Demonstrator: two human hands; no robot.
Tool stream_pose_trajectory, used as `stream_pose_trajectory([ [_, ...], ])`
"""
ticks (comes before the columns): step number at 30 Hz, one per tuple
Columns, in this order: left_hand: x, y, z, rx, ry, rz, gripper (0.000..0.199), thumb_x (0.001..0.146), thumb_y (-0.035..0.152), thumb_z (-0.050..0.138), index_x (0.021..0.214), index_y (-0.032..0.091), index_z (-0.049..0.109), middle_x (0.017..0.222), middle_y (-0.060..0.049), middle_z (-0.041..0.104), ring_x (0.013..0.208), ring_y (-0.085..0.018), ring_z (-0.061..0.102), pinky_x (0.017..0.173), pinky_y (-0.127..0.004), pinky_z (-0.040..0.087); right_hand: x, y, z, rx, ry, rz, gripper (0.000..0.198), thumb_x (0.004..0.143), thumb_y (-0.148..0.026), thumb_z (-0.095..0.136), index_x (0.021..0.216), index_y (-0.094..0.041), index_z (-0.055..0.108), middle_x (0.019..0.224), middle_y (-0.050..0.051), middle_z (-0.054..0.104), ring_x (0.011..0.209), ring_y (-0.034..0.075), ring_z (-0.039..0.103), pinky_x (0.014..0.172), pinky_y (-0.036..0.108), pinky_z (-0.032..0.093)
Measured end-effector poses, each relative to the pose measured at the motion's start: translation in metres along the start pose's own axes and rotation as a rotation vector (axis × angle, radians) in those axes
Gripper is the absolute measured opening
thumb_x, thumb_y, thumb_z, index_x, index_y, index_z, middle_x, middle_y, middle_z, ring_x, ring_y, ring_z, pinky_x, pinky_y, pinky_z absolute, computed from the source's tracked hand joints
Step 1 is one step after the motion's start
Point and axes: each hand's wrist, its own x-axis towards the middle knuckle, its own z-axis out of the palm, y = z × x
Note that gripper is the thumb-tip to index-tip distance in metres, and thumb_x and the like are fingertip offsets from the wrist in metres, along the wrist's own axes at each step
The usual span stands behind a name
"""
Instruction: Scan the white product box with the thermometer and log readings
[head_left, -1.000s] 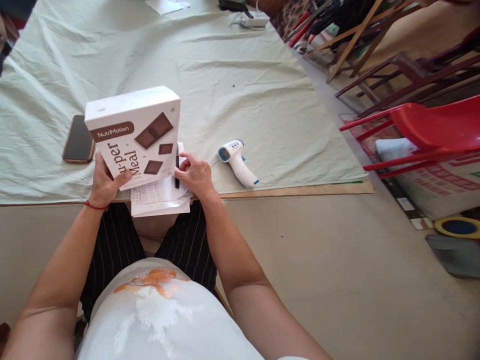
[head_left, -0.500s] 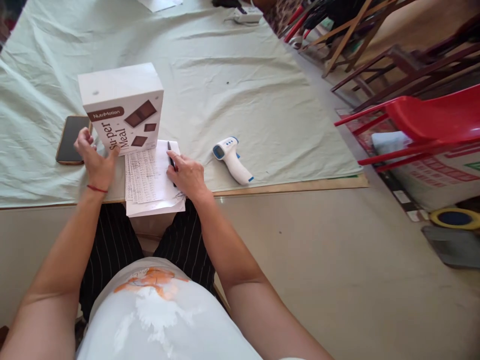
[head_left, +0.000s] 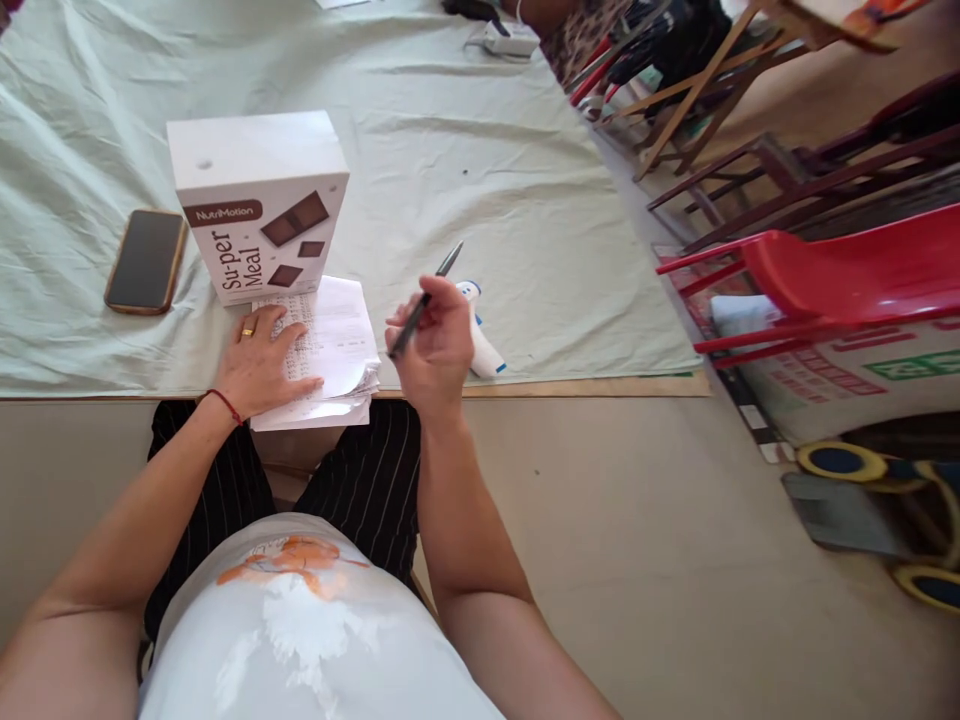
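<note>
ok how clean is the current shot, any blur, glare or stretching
Head view: soft light, no strong glare on the phone; head view: right hand and pen slightly blurred, box lettering readable; head view, right edge: red chair looks stretched.

One box, one phone and one thermometer are resting toward the table's near edge, which one paper stack is overhanging. One pen is showing.

Seemingly a room in a home: a pale, creased cloth drapes the table, while a red plastic chair, dark wooden furniture and a printed sack crowd the floor at the frame's right.
</note>
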Motion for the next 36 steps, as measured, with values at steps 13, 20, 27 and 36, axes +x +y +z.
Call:
stream_pose_trajectory([
  [13,0.000,0.002,0.000,0.021,-0.006,-0.030,0.068,0.073,0.048,0.089,0.129,0.018,0.065,0.151,-0.020,0.054,0.143,-0.045,0.049,0.124,-0.059,0.035,-0.033,-0.026,0.083,0.529,0.060,0.314,0.033,0.077,-0.052,0.074,0.085,-0.027,0.054,0.076,-0.003,0.055,0.071,0.015,0.057,0.070,0.032,0.052],
  [20,0.001,0.007,-0.005,0.080,-0.051,-0.049,0.075,0.073,0.057,0.089,0.132,0.018,0.065,0.154,-0.020,0.053,0.146,-0.042,0.048,0.125,-0.059,0.033,-0.018,0.006,0.042,0.321,-0.128,0.386,0.012,0.074,-0.034,0.065,0.079,-0.023,0.063,0.062,-0.006,0.057,0.058,0.012,0.053,0.062,0.028,0.048],
  [27,-0.001,0.006,-0.002,0.056,-0.024,-0.031,0.056,0.082,0.045,0.079,0.130,0.018,0.066,0.153,-0.020,0.054,0.145,-0.042,0.049,0.123,-0.060,0.036,-0.031,0.007,0.048,0.134,-0.026,0.162,0.008,0.073,-0.031,0.059,0.077,-0.024,0.058,0.068,-0.003,0.060,0.059,0.013,0.054,0.060,0.029,0.050],
  [36,-0.002,0.004,-0.002,0.043,-0.004,-0.015,0.048,0.087,0.039,0.068,0.129,0.015,0.067,0.150,-0.022,0.055,0.144,-0.041,0.050,0.123,-0.060,0.037,-0.034,0.011,0.049,0.033,-0.056,0.085,0.011,0.077,-0.033,0.058,0.069,-0.025,0.056,0.061,-0.004,0.058,0.058,0.014,0.055,0.062,0.030,0.051],
])
